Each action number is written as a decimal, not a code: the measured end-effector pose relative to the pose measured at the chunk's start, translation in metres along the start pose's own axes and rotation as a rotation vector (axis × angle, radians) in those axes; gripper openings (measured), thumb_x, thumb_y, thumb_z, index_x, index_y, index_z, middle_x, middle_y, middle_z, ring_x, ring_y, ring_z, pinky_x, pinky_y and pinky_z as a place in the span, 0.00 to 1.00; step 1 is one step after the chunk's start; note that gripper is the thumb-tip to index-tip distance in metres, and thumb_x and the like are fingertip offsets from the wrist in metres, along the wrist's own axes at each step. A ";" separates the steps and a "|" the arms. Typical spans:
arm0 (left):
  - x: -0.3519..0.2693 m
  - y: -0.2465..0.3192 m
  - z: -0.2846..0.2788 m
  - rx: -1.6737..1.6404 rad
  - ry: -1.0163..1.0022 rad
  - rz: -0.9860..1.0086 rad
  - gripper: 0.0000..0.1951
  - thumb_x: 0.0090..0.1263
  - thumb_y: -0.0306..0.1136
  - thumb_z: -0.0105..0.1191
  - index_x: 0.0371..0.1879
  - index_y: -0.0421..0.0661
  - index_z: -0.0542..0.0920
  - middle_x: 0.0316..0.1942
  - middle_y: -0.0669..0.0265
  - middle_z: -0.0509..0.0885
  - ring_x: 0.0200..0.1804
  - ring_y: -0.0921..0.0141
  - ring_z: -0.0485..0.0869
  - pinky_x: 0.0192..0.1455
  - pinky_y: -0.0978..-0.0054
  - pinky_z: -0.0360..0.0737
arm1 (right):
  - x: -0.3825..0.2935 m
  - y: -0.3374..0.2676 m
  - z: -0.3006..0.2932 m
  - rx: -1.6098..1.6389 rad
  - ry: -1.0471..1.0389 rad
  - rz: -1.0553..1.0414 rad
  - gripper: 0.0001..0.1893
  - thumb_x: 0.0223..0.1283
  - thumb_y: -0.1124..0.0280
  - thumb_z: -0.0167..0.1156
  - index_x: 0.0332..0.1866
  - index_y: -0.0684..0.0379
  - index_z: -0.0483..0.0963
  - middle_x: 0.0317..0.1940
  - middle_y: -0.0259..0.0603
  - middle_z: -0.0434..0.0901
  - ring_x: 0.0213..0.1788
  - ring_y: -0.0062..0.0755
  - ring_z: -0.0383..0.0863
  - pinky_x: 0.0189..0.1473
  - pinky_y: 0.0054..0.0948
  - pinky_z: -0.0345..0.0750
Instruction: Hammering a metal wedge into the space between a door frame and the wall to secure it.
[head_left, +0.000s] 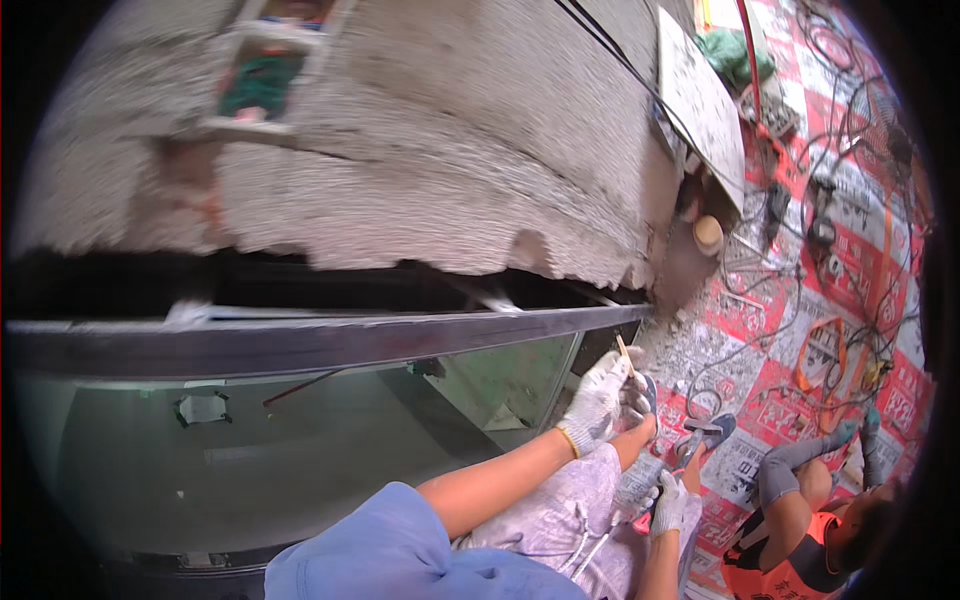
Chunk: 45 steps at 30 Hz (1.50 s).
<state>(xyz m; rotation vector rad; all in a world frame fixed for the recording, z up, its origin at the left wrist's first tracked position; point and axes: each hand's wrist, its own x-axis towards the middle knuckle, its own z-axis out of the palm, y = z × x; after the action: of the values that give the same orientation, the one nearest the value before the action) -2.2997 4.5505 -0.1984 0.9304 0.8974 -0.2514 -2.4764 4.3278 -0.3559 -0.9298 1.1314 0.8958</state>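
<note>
My left hand (600, 401), in a white work glove with a yellow cuff edge, holds a thin wooden stick or pencil (625, 355) pointing up at its fingertips. My right hand (671, 504), also gloved, lies lower by my lap, closed around the handle of a hammer (703, 427), whose metal head points away from me. Beyond my left hand runs a long dark metal beam (390, 345), with a dark gap between it and a broken-edged concrete wall (450, 187).
A glass panel (262, 457) lies below the beam. A co-worker (795, 525) in an orange vest crouches at the lower right. Cables (799, 277) and an orange strap (814, 352) lie on the red-and-white floor covering (750, 315). A white board (697, 97) leans near the wall.
</note>
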 end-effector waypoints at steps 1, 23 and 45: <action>-0.030 0.043 0.015 -0.033 -0.063 0.088 0.16 0.90 0.43 0.46 0.65 0.47 0.75 0.38 0.65 0.85 0.32 0.69 0.86 0.35 0.70 0.85 | -0.020 -0.012 0.011 -0.003 -0.027 -0.022 0.10 0.74 0.60 0.59 0.39 0.50 0.69 0.19 0.29 0.69 0.15 0.26 0.68 0.16 0.31 0.70; -0.193 0.315 0.086 -0.528 -0.226 0.945 0.13 0.90 0.37 0.47 0.60 0.44 0.80 0.48 0.68 0.89 0.38 0.77 0.76 0.42 0.75 0.78 | -0.156 -0.173 0.053 -0.380 -0.197 -0.516 0.12 0.75 0.63 0.61 0.38 0.59 0.73 0.17 0.33 0.72 0.12 0.25 0.70 0.16 0.30 0.67; -0.208 0.331 0.084 -0.793 -0.360 0.808 0.15 0.88 0.36 0.47 0.61 0.43 0.84 0.58 0.61 0.91 0.56 0.66 0.91 0.51 0.65 0.88 | -0.274 -0.272 0.220 -0.547 -0.928 -1.190 0.05 0.74 0.79 0.56 0.49 0.67 0.73 0.31 0.38 0.81 0.29 0.25 0.84 0.32 0.27 0.80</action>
<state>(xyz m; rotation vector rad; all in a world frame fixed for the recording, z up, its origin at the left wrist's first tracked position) -2.2023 4.6462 0.1773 0.4129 0.1855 0.5867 -2.2044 4.4071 -0.0134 -1.1846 -0.5213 0.4738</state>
